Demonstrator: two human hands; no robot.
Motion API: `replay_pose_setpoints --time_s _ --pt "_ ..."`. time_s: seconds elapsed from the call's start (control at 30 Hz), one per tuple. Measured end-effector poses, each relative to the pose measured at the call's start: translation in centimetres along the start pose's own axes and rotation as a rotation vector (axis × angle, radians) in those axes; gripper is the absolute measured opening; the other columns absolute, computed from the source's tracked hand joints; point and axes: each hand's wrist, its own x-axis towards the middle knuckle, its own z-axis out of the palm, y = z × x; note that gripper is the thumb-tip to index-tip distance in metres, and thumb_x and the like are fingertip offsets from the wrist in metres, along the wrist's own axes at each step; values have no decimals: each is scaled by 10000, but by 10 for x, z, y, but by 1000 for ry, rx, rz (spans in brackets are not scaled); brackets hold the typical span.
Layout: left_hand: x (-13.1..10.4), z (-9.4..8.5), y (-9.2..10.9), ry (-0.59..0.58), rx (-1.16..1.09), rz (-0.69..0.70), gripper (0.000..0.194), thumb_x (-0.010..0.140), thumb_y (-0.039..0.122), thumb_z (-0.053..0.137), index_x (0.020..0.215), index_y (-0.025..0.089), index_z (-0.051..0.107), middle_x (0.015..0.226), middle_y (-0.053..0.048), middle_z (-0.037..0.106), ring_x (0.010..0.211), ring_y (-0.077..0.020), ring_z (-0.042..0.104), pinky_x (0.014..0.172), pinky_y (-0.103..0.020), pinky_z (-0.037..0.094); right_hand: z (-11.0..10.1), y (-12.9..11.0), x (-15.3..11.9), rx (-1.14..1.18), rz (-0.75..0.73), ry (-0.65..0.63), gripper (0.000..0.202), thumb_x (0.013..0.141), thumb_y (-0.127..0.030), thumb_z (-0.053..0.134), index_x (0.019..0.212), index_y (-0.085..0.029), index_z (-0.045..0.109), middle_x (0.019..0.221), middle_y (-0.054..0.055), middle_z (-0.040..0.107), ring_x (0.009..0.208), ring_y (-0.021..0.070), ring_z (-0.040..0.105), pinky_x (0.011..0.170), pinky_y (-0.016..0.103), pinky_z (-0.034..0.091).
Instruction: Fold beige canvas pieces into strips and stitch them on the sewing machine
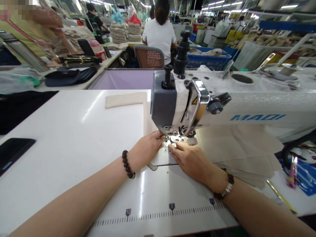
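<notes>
A white-and-grey sewing machine [164, 105] stands over the tabletop, its lamp lighting the needle plate [163, 159]. My left hand [146, 148] is just left of the needle, fingers closed together, with the fingertips partly hidden under the machine head. A beige fabric piece [148, 120] runs from behind the machine head down to these fingers. To the right of the needle, my right hand [191, 161] rests low on the plate, thumb and fingers drawn together at the tips. Whatever either hand pinches is too small or hidden to make out.
Beige fabric panels [239, 151] lie fanned under the machine arm. A phone [14, 153] lies at the left edge, yellow-handled tweezers [280, 196] at the right. A printed ruler scale [171, 215] crosses the table's front. Ahead, a person in white [159, 33] sits before a blue crate [209, 59].
</notes>
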Motion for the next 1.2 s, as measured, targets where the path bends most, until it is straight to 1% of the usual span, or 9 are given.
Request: replay_pose_setpoints --time_s 0.27,0.57,0.7,0.87,0.97,1.07,1.13,1.2 --pt "0 1 -1 -12 8 9 111 849 131 504 911 104 592 939 -80 600 927 -191 575 833 -298 498 0 0 -1 8 -6 -5 155 895 -183 441 960 -144 577 761 39 578 646 149 490 557 282 270" --pt "-2 2 -1 -46 49 -2 154 875 173 471 945 94 584 925 -80 576 939 -199 559 816 -306 498 -1 0 0 6 -22 3 154 897 -176 441 942 -145 585 760 40 580 641 155 470 557 288 262" --pt "-4 1 1 -65 38 -5 175 882 178 458 968 87 580 914 -79 574 925 -197 557 808 -310 498 0 1 0 1 -24 17 149 892 -184 459 957 -145 587 755 34 581 642 161 465 566 290 266" --pt "0 0 -1 -76 27 -22 181 875 171 467 980 84 586 918 -84 579 907 -198 552 797 -316 497 1 1 0 3 -28 17 148 898 -187 445 917 -144 585 753 36 577 644 157 475 556 289 268" --pt "1 -5 -1 -88 41 -24 187 875 184 470 991 103 593 936 -83 583 917 -201 543 810 -325 486 0 1 0 8 -22 0 131 887 -174 460 904 -142 586 744 34 577 626 149 478 541 287 263" --pt "-7 -16 8 -165 81 -2 197 872 248 486 943 105 603 969 -100 576 928 -226 527 820 -361 474 -1 2 -2 29 -27 15 143 887 -168 454 899 -137 593 741 36 584 603 141 472 539 283 266" --pt "-17 -21 20 -246 92 11 225 850 307 522 887 101 603 959 -111 569 907 -239 520 794 -375 479 -3 3 -4 68 -61 38 166 895 -175 436 892 -138 598 735 33 585 606 138 474 547 279 278" --pt "-29 -23 34 -284 86 51 218 832 315 550 871 106 597 933 -106 567 881 -235 519 766 -369 486 -4 6 -7 103 -125 53 204 908 -199 409 872 -145 602 731 31 582 627 141 480 573 278 298"
